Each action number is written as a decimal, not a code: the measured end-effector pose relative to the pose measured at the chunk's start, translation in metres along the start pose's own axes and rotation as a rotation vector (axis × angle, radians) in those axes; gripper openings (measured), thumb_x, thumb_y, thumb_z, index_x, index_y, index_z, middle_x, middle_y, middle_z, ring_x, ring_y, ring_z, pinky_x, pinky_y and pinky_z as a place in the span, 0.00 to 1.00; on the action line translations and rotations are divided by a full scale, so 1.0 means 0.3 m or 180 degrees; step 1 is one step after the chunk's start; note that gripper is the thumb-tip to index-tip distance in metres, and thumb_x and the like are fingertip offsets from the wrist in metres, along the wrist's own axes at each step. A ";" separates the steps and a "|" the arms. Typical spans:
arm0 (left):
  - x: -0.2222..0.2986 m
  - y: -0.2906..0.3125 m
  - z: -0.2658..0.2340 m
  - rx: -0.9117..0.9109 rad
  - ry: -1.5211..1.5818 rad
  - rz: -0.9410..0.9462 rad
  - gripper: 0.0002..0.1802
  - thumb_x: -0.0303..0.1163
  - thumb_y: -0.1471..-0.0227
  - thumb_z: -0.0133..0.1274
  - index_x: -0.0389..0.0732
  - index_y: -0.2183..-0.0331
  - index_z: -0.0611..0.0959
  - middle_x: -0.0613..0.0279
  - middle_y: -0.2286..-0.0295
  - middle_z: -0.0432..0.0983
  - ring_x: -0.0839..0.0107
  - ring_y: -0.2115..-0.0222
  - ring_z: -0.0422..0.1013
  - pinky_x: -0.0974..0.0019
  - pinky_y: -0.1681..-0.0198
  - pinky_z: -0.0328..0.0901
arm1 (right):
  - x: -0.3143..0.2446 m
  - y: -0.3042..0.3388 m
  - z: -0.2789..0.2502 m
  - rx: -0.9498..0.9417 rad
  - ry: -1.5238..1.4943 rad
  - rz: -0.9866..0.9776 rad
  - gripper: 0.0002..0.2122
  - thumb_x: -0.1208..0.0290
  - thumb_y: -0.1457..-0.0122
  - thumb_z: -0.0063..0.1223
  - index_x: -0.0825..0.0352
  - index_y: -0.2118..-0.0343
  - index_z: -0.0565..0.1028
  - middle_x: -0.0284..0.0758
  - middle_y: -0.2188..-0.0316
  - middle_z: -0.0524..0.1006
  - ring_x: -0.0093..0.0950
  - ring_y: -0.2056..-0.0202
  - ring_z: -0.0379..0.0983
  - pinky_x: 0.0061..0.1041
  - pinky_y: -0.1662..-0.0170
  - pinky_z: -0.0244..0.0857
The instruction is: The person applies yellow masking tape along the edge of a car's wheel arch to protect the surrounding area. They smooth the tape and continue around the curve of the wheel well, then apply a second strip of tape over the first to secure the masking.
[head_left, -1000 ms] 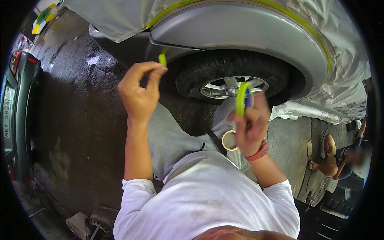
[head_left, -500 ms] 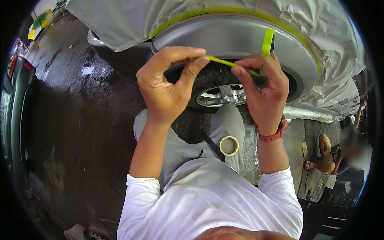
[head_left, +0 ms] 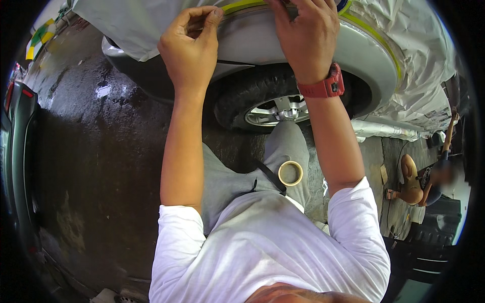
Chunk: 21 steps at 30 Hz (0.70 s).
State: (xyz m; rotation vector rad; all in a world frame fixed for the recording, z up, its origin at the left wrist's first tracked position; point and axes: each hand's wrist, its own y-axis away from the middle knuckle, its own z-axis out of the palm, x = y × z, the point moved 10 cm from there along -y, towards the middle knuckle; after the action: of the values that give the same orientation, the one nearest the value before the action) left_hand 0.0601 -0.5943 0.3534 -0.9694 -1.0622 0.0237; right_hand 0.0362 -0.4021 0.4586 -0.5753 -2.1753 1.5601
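Observation:
My left hand (head_left: pixel 191 48) is raised to the car's fender edge, its thumb and forefinger pinched on the end of a strip of yellow-green masking tape (head_left: pixel 243 6). That strip runs between my hands along the border of the grey fender (head_left: pixel 348 50) and the white plastic sheeting (head_left: pixel 126 25). My right hand (head_left: pixel 310 38), wearing a red watch (head_left: pixel 323 87) on its wrist, is closed at the upper edge of the picture around the tape. Behind its fingers only the blue inner rim of the tape roll (head_left: pixel 343 6) shows; the fingertips are partly cut off.
Below the fender is the wheel (head_left: pixel 278 108) with its black tire. A cream tape roll (head_left: pixel 290 173) rests on my lap. A dark car (head_left: pixel 20 151) stands at the left on the wet floor (head_left: pixel 101 166). At the right a person (head_left: pixel 429 179) sits low near the sheeting.
Both hands have moved up and away from me, from in front of the wheel to the fender's upper edge. The tape stretched between them has gone with them.

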 end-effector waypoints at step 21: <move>0.000 -0.018 0.012 -0.0149 -0.0770 0.0571 0.08 0.30 0.45 0.69 0.37 0.64 0.91 0.63 0.73 0.88 0.78 0.72 0.82 0.73 0.64 0.73 | 0.017 0.001 0.067 -0.0363 0.0264 -0.0381 0.07 0.72 0.45 0.67 0.65 0.72 0.77 0.41 0.72 0.77 0.46 0.64 0.74 0.43 0.55 0.68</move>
State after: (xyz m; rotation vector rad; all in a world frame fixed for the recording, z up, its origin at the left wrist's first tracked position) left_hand 0.0552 -0.5951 0.3575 -1.1220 -1.1975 0.2702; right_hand 0.0211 -0.4149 0.4528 -0.5244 -2.2038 1.3346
